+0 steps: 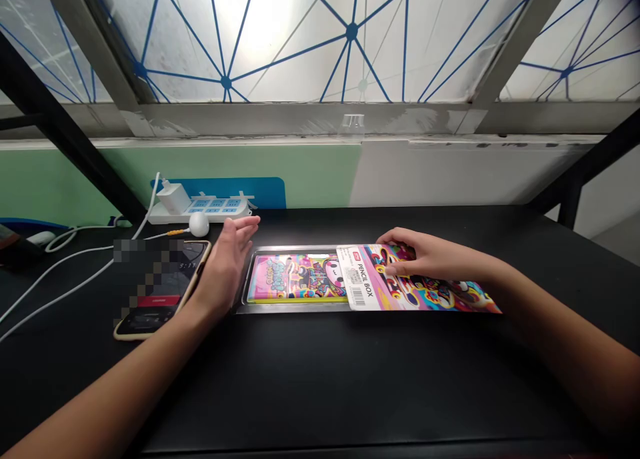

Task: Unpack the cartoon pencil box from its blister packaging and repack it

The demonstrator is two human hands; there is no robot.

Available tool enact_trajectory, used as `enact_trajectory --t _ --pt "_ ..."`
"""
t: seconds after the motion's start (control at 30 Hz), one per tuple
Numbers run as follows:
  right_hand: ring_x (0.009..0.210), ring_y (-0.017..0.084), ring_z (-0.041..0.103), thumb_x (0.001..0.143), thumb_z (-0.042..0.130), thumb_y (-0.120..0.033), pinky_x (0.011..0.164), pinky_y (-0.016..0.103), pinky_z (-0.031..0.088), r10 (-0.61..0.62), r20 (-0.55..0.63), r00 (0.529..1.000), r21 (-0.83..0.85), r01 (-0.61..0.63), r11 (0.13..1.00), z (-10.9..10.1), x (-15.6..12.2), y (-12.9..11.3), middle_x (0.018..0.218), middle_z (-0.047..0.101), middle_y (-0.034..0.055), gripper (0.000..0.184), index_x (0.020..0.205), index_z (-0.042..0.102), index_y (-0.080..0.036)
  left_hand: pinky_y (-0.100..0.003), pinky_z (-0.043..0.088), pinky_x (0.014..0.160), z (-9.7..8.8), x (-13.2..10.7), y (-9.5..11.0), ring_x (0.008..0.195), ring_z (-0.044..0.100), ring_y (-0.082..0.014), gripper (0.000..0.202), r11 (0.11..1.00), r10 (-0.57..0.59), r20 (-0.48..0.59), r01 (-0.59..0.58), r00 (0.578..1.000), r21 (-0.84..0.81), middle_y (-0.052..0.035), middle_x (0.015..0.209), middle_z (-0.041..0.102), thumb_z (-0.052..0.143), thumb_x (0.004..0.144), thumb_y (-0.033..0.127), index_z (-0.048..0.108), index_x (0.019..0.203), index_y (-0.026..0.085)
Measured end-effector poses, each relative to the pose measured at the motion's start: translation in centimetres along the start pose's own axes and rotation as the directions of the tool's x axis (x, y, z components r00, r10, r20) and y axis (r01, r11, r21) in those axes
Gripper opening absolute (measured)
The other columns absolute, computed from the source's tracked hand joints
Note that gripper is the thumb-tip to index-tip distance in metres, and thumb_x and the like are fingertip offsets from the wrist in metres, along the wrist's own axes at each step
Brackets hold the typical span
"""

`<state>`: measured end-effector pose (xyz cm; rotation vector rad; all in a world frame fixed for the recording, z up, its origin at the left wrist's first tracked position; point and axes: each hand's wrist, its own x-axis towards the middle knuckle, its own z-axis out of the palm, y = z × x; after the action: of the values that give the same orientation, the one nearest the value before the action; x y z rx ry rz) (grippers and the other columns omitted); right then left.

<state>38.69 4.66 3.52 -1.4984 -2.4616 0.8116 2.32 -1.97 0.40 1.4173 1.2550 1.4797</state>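
Note:
A colorful cartoon-print pencil box [295,279] lies flat on the black table in a clear plastic tray [280,249]. Over its right part lies a printed card [365,282] with a barcode and the words "PENCIL BOX", reaching out to the right. My right hand [417,255] grips this card, thumb on its printed face and fingers at its far edge. Against or very near the tray's left end stands my left hand [227,265], on its side with fingers stretched out and holding nothing. Whether it touches the tray I cannot tell.
Left of my left hand lies a phone [185,272], partly blurred out. Behind it are a small round white device [199,224], a white power strip [215,209] with a plugged-in charger [173,197], and white cables [65,302]. Black frame bars [65,125] slant at both sides.

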Motion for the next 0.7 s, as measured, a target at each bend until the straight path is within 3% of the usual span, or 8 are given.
enact_trajectory --t 0.13,0.27,0.5,0.6,0.7 --pt "0.114 0.033 0.065 0.075 0.075 -0.063 0.091 0.043 0.055 -0.078 -0.045 0.996 -0.015 0.077 0.997 0.5 0.2 -0.1 0.132 0.065 0.0100 0.069 0.132 0.061 -0.028 -0.052 0.022 0.124 0.7 -0.5 -0.2 0.152 0.031 -0.0258 0.066 1.000 0.020 -0.016 -0.020 1.000 -0.019 -0.0134 0.157 0.046 0.014 0.102 0.068 0.047 0.137 0.023" --pt "0.123 0.033 0.059 0.076 0.072 -0.067 0.102 0.045 0.050 -0.118 -0.056 0.991 -0.047 0.115 0.992 1.9 1.4 -2.2 0.138 0.060 0.0115 0.074 0.135 0.058 -0.026 -0.049 0.023 0.125 0.8 -0.7 0.3 0.151 0.034 -0.0239 0.066 0.996 0.024 -0.040 -0.027 0.999 -0.089 -0.0147 0.157 0.046 0.012 0.101 0.069 0.045 0.135 0.023" --pt "0.119 0.038 0.059 0.077 0.073 -0.065 0.094 0.050 0.051 -0.198 0.089 0.976 -0.215 0.213 0.953 4.0 5.7 -10.6 0.138 0.059 0.0139 0.068 0.131 0.062 -0.025 -0.049 0.028 0.122 0.7 -0.7 0.5 0.151 0.033 -0.0255 0.072 0.999 0.028 -0.029 -0.029 0.999 -0.025 -0.0159 0.158 0.045 0.005 0.098 0.073 0.041 0.137 0.023" --pt "0.116 0.038 0.060 0.078 0.075 -0.062 0.093 0.050 0.049 -0.257 0.119 0.959 -0.262 0.280 0.924 5.3 7.8 -14.1 0.134 0.061 0.0157 0.065 0.129 0.064 -0.023 -0.049 0.026 0.123 0.8 -0.6 0.7 0.151 0.034 -0.0264 0.072 0.998 0.006 -0.042 -0.009 0.999 -0.061 -0.0177 0.157 0.045 0.006 0.098 0.073 0.040 0.136 0.022" --pt "0.117 0.039 0.059 0.079 0.076 -0.060 0.094 0.053 0.048 -0.363 0.114 0.925 -0.301 0.380 0.875 6.3 8.9 -16.2 0.134 0.062 0.0167 0.064 0.128 0.064 -0.022 -0.049 0.024 0.124 0.8 -0.4 0.8 0.150 0.036 -0.0255 0.065 0.986 -0.041 -0.065 0.030 0.997 -0.162 -0.0183 0.154 0.048 0.011 0.101 0.068 0.042 0.133 0.021"
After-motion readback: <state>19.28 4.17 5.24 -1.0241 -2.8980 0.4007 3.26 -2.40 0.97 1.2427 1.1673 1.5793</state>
